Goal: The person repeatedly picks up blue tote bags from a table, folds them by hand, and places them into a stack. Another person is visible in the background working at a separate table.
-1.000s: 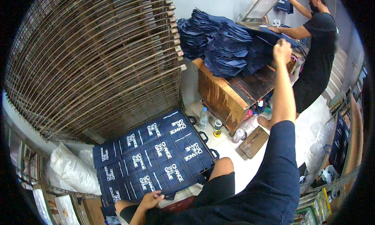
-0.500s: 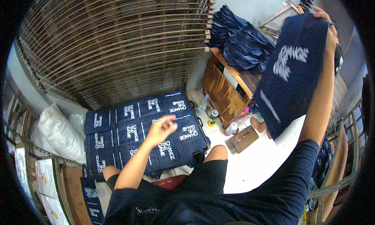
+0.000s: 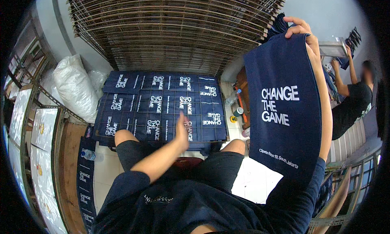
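Observation:
My right hand (image 3: 300, 31) is raised at the upper right, fingers closed over the top edge of a navy fabric panel (image 3: 284, 67). The panel hangs down along my right forearm, its white print facing me, its lower edge near my upper arm. My left hand (image 3: 183, 134) holds nothing. Slightly blurred, it is held edge-on with its fingers stretched out, above the near part of a wire drying rack shelf (image 3: 162, 141). On that shelf lie rows of printed navy fabric pieces (image 3: 140, 100), with thin wires crossing over or between them.
Many raised wire rack shelves (image 3: 170, 39) are stacked beyond the low one. White plastic sacks (image 3: 73, 77) stand at the left, beside shelving with pale printed sheets (image 3: 44, 130). At the right, a co-worker (image 3: 353, 96) lifts both arms. A bottle (image 3: 232, 98) stands right of the rack.
My right hand has carried the fabric panel left, and its print now faces me squarely. My left hand has straightened from bent fingers. The view has turned, showing the co-worker more fully.

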`<control>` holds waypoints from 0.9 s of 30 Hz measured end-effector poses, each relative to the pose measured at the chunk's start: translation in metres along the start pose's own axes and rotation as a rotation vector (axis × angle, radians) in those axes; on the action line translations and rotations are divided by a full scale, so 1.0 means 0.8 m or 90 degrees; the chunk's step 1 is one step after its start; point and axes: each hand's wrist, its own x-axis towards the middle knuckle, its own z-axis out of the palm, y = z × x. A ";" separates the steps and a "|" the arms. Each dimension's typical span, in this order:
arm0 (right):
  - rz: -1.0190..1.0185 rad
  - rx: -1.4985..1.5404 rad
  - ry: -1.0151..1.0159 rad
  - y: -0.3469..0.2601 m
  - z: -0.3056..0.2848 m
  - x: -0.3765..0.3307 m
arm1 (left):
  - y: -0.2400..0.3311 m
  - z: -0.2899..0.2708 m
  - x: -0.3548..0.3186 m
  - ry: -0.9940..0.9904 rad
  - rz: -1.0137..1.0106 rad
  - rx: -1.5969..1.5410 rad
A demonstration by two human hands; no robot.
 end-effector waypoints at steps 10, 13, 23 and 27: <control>-0.117 -0.207 0.274 -0.015 0.059 0.060 | 0.000 0.038 -0.122 -0.520 -0.211 0.043; -0.131 -0.290 0.344 -0.031 0.060 0.056 | 0.038 0.056 -0.097 -0.433 -0.167 -0.036; -0.036 -0.348 0.418 -0.016 0.079 0.003 | 0.028 0.042 -0.065 -0.291 -0.217 -0.216; 0.012 -0.334 0.411 -0.007 0.085 -0.040 | 0.100 0.066 -0.052 -0.095 0.078 -0.151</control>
